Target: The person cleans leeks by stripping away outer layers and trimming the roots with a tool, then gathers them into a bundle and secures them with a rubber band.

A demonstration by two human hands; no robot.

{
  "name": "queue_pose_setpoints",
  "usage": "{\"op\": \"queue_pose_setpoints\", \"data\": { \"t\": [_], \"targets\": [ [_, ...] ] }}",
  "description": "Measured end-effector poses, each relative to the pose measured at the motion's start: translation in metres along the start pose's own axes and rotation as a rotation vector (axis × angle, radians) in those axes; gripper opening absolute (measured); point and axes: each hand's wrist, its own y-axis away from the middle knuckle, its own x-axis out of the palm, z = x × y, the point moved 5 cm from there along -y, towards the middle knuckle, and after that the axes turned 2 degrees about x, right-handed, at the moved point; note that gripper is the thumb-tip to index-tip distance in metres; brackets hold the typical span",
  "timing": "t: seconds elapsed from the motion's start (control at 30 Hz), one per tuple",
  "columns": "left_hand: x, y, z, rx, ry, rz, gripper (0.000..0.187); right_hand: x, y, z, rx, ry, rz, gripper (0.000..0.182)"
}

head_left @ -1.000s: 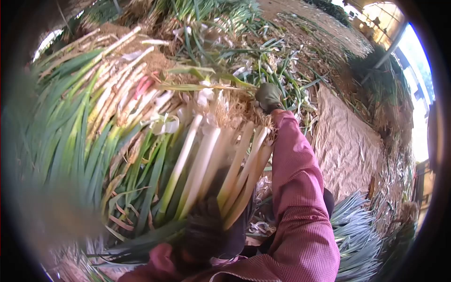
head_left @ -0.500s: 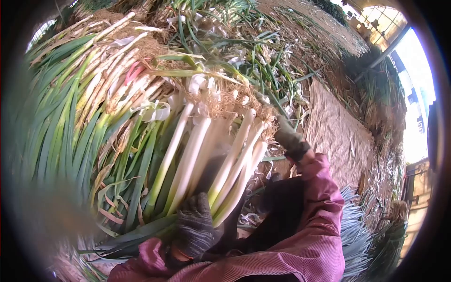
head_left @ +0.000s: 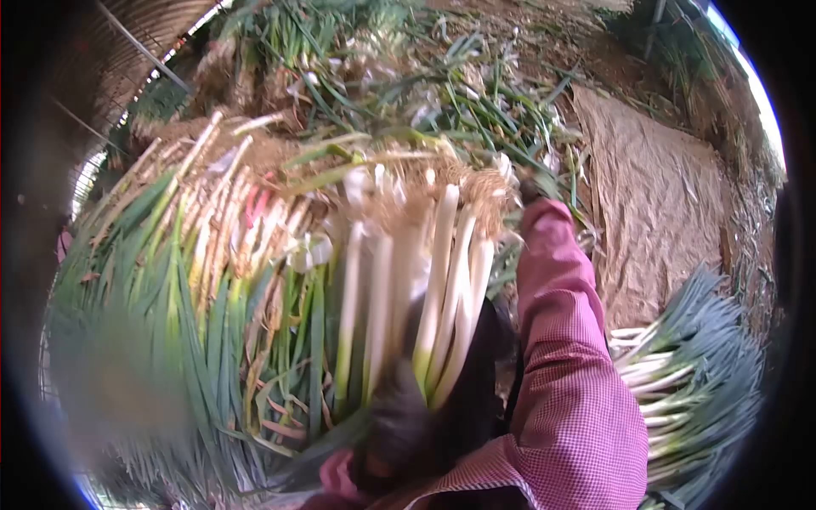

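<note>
Thick green onions with long white stalks (head_left: 440, 289) and bushy roots (head_left: 489, 197) lean in front of me, their root ends pointing away. My left hand (head_left: 395, 421), in a dark glove and blurred, is closed around the lower green part of these stalks. Beyond the roots, to the right, my right hand (head_left: 535, 183) is at the end of the stretched pink-checked sleeve (head_left: 569, 306). It is near loose leaf scraps (head_left: 501, 127); its fingers are smeared and partly hidden, so I cannot see what they hold.
A large heap of untrimmed green onions (head_left: 204, 289) lies on the left, with a red tie (head_left: 255, 200) among them. Clean stalks with bluish leaves (head_left: 680, 391) are stacked at right. A brown sheet (head_left: 654, 212) covers ground behind them. More bundles (head_left: 297, 34) stand at the back.
The view has swung, bringing the stack on the right further into sight. My right hand has moved farther forward past the root ends. My left hand stays around the stalks.
</note>
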Motion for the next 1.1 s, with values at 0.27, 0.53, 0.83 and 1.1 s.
{"op": "queue_pose_setpoints", "data": {
  "t": [0.27,0.53,0.83,1.1],
  "targets": [
    [-0.012,0.010,-0.005,0.111,-0.039,0.053,0.094,-0.059,0.063,0.027,-0.358,0.673,0.543,0.052],
    [-0.019,0.008,-0.021,0.189,0.007,-0.070,0.089,-0.124,0.257,0.172,-0.767,-0.392,0.774,0.035],
    [-0.013,0.007,-0.019,0.192,-0.062,-0.092,0.089,-0.089,0.190,0.110,-0.708,0.496,-0.209,0.029],
    [-0.001,0.003,-0.009,0.135,-0.023,-0.069,0.089,-0.129,0.184,0.101,-0.492,0.690,0.206,0.076]
  ]
}}
